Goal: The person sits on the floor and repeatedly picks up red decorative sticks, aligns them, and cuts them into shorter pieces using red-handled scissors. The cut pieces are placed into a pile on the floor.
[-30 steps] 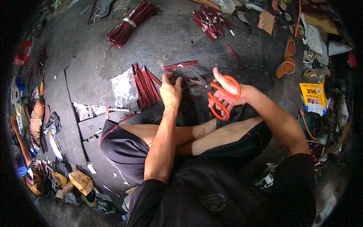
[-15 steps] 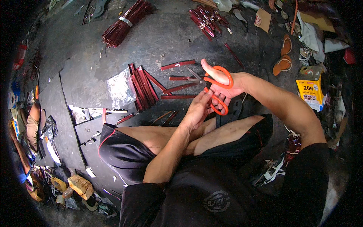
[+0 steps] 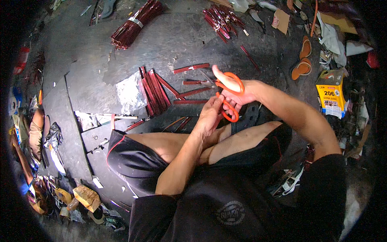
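My right hand holds a pair of scissors with orange handles, its thumb raised through the upper loop. The blades are parted and point left. My left hand is closed in a pinch close to the lower loop; what its fingertips hold, if anything, is hidden. Left of the blades, several short dark red strips lie spread on the dark floor. A pile of longer red strips rests farther left, against a clear plastic bag.
A tied bundle of red strips lies at the far left, a looser heap at the far middle. Brown sandals and a yellow box stand on the right. Clutter, including a cardboard piece, lines the left edge. My crossed legs are close below.
The scissors and both hands shift slightly left relative to the strips. My grip on the scissors stays the same. The whole view drifts a little, and the strips keep their places.
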A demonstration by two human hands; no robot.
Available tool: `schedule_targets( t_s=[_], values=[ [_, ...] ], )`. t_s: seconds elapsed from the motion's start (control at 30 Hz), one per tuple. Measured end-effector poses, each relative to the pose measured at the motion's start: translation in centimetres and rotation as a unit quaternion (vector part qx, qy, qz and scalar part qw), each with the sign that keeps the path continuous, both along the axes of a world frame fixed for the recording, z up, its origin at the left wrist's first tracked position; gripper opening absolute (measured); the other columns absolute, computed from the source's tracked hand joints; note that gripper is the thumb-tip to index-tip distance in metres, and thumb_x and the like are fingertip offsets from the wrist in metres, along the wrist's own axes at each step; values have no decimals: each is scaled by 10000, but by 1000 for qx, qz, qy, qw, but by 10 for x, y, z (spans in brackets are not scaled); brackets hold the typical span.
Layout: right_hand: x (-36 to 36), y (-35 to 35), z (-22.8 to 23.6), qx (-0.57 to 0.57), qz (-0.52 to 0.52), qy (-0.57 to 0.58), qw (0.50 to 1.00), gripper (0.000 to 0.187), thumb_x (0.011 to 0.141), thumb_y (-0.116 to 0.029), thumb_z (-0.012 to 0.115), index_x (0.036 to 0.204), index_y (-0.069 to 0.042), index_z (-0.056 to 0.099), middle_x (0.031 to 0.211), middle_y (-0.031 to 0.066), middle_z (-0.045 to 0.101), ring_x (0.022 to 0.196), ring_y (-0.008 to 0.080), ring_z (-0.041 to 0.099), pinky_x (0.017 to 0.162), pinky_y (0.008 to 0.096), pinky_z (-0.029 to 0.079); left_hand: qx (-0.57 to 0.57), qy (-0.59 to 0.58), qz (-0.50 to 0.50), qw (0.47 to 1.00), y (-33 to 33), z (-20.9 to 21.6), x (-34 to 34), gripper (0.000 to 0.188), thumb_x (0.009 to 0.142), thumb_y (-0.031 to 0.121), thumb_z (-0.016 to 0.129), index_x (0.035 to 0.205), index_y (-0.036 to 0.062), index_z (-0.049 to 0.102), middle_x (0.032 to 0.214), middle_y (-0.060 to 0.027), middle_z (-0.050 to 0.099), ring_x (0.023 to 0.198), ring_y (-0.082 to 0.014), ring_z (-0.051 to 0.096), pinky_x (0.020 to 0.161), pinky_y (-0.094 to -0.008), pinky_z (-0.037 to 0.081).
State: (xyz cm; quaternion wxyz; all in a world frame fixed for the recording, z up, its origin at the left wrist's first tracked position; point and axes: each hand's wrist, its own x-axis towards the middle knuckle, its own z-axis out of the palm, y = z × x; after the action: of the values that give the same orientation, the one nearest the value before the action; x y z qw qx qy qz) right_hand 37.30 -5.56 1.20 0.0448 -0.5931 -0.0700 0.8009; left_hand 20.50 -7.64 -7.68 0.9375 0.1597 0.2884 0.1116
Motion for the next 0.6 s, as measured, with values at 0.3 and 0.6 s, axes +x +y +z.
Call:
schedule_targets(
  t_s=[0.3, 0.6],
  values=[
    [-8, -88, 41, 107, -58, -20, 992, 1190, 685, -957, 1, 1067, -16, 620, 798, 126, 635, 651, 273, 655, 615, 386, 543, 297, 280, 111, 906, 40, 34, -25, 565, 859, 412, 751, 1152, -27, 550, 998, -118, 660, 840, -169, 632, 766, -309, 512],
    [-45, -120, 20, 300, -14, 21, 954, 970, 849, -843, 134, 1185, -43, 566, 852, 59, 631, 720, 156, 612, 674, 298, 501, 555, 368, 95, 740, 60, 43, -52, 259, 918, 236, 680, 975, -17, 684, 813, -139, 709, 722, -151, 665, 699, -318, 526]
  ],
)
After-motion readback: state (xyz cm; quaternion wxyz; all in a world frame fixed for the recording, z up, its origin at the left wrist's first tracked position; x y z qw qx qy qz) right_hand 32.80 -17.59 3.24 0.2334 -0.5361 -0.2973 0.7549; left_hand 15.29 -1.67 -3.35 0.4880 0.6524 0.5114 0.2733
